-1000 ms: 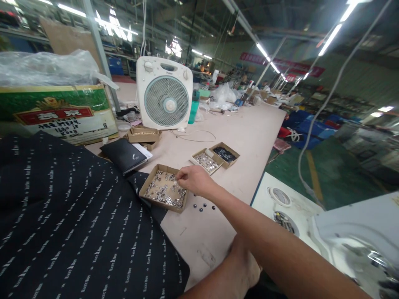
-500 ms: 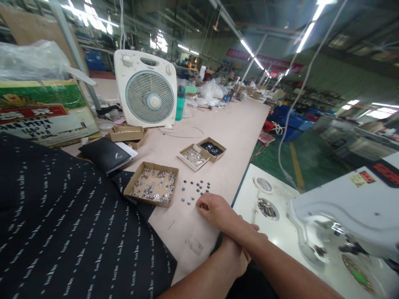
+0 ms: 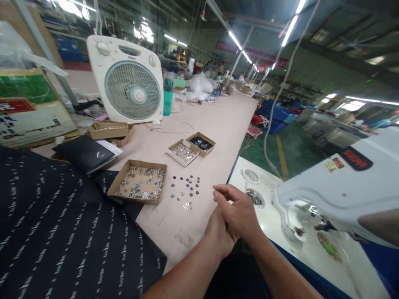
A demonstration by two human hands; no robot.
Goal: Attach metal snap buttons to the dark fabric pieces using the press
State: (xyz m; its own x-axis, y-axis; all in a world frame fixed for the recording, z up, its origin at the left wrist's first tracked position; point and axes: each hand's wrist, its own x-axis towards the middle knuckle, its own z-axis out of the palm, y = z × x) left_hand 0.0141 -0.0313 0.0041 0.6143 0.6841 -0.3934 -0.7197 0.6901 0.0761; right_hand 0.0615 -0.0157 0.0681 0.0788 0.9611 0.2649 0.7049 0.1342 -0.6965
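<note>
My right hand (image 3: 238, 209) lies across my left hand (image 3: 220, 234) above the table's near edge. Its fingers are bent, thumb and forefinger close together; anything between them is too small to make out. The fingers of my left hand are mostly hidden behind the right. On the table to their left are several dark round snap buttons (image 3: 190, 186) in loose rows. A small cluster of silvery snap parts (image 3: 187, 206) lies just nearer to me. Beside these stands an open cardboard box (image 3: 162, 182) with many metal snap parts scattered in it.
Two smaller boxes, one of silvery parts (image 3: 183, 153) and one of black parts (image 3: 202, 143), stand farther back. Dark printed fabric (image 3: 77, 236) covers the left side. A fan (image 3: 131, 83) stands behind a black notebook (image 3: 84, 153). At right is a white machine (image 3: 324, 187).
My right hand has drawn back from beside the dark buttons to my left hand. The silvery cluster on the table now shows. The view has shifted slightly right.
</note>
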